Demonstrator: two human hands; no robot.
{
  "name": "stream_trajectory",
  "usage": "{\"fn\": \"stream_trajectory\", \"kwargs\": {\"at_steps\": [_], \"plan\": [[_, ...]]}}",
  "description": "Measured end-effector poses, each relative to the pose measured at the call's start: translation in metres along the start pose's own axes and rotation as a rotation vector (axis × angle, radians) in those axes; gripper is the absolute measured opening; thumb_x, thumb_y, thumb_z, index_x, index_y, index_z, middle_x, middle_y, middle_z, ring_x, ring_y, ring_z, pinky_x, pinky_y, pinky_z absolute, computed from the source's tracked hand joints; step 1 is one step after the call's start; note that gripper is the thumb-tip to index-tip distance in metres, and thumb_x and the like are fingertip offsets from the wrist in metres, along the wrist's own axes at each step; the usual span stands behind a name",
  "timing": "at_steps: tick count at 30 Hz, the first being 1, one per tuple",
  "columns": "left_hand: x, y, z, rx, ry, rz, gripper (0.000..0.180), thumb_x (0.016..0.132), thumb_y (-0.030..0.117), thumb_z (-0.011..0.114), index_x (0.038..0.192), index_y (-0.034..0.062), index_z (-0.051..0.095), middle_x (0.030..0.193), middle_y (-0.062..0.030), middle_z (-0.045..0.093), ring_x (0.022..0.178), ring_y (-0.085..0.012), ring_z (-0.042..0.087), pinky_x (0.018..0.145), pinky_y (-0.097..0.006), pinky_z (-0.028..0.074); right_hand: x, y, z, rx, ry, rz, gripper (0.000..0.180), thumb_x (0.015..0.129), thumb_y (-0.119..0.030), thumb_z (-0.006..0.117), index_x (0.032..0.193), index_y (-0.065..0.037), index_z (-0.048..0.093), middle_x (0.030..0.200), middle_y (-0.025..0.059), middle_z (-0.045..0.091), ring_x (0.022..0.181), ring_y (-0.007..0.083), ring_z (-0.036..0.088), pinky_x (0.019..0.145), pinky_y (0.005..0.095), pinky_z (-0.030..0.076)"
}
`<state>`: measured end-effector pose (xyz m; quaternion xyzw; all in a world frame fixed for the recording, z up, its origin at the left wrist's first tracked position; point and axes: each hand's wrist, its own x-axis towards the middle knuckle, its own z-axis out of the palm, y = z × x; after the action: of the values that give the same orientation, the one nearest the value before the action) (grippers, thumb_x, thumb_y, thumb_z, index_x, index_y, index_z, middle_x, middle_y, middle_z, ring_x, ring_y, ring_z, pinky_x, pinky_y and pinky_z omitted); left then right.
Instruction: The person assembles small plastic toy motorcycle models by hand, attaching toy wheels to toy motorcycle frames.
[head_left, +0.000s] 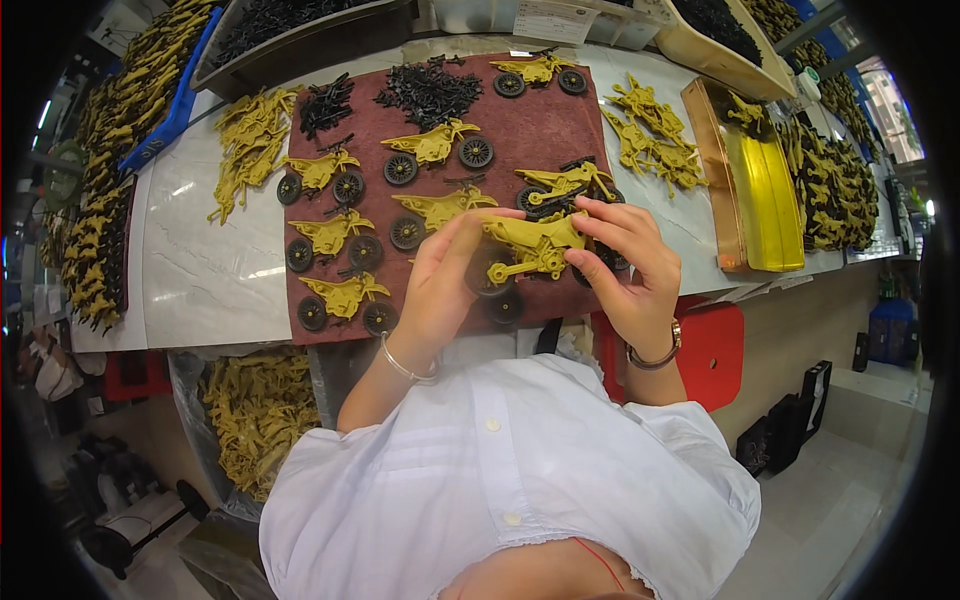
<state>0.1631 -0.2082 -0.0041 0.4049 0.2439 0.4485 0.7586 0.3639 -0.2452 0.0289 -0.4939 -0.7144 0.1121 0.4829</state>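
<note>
Just above the dark red cloth (545,120), both my hands hold a yellow toy motorbike body (535,238). My left hand (440,280) has its fingers closed on the left end. At the other end, my right hand (638,268) pinches it between thumb and fingers. Whether a small part sits in the right fingertips cannot be made out. Yellow toy motorbikes with black wheels lie around it: one (562,184) just beyond the held body, another (438,208) behind my left hand, several more (330,236) at the left.
A black pile of small parts (428,92) lies at the cloth's far side. Yellow body pieces lie left (250,140) and right (655,130) of it. A golden-yellow bin (745,200) stands right, a grey bin (320,35) at the back, a blue tray (165,125) far left.
</note>
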Motion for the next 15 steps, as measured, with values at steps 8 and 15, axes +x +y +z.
{"fn": "stream_trajectory", "kwargs": {"at_steps": [8,15], "plan": [[-0.002,0.002,0.007,-0.171,0.016,-0.048,0.041,0.103,0.028,0.037,0.121,-0.0044,0.054,0.117,-0.0126,0.06,0.105,-0.0161,0.059,0.091,-0.03,0.048,-0.005,-0.002,0.001,-0.107,-0.01,-0.006,0.032,0.069,-0.004,0.077,0.1,-0.001,0.07,0.108,0.0138,0.068,0.098,0.0268,0.061,0.084,0.0337,0.048],[-0.004,-0.003,0.014,0.217,0.08,0.075,0.031,0.087,0.007,0.067,0.115,-0.0006,0.057,0.107,-0.0059,0.062,0.093,-0.0092,0.059,0.078,-0.023,0.049,-0.01,-0.006,0.005,-0.157,0.004,-0.072,0.034,0.065,-0.003,0.08,0.097,-0.001,0.07,0.108,0.0143,0.068,0.094,0.0273,0.061,0.083,0.033,0.048]]}}
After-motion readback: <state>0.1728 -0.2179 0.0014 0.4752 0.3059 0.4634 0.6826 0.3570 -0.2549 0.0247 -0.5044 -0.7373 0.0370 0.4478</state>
